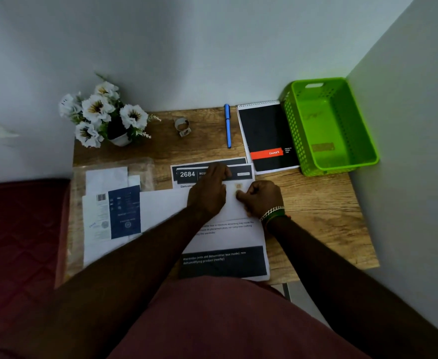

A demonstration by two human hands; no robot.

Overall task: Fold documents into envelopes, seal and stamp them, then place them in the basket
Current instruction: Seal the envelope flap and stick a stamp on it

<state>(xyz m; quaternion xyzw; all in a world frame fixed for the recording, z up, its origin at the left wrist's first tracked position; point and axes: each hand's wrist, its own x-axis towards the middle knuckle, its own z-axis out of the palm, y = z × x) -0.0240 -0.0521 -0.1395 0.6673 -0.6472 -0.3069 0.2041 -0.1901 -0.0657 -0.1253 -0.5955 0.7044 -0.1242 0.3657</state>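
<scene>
Documents (225,244) printed with dark header bands lie spread on the near middle of the wooden desk (324,224), and a white envelope (166,206) rests flat across them. At the far right corner sits the green basket (363,141), against the wall. Just left of it lies a black spiral notepad (267,136), and a blue pen (227,125) lies beside that. A pot of white flowers (101,112) stands at the far left corner. More white envelopes and a dark blue leaflet (124,211) are stacked on the left side of the desk. The left hand (209,187) lies on the envelope, fingers pressed together and flat on the paper. The right hand (260,198), with bracelets at the wrist, has its fingers curled, thumb tip pressing the envelope just below a small brownish stamp (238,186) near the envelope's right corner.
</scene>
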